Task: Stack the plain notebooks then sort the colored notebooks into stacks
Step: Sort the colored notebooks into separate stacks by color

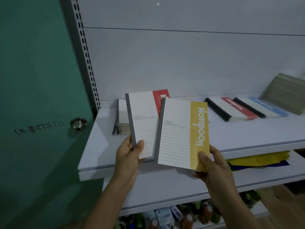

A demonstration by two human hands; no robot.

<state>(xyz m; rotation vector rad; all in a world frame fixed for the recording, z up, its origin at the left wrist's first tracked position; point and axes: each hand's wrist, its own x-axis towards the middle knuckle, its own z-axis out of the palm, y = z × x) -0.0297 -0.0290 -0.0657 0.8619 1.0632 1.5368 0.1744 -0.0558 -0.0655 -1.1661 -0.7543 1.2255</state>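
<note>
Mid colour-sort: gripped red-banded white paper notebook (pixel 143 123) in left hand (pixel 127 157), yellow-banded white paper notebook (pixel 179 138) in right hand (pixel 213 167); likely needed matching stacks next.

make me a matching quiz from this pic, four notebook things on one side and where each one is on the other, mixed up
Things
1. yellow notebook
2. raised red notebook
3. blue notebook
4. plain notebooks

Places
a. far right end of the shelf
b. gripped by the left hand
c. lying on the shelf, right beside the red stack
d. gripped by the right hand

Pairs: 1-d, 2-b, 3-c, 4-a
</note>
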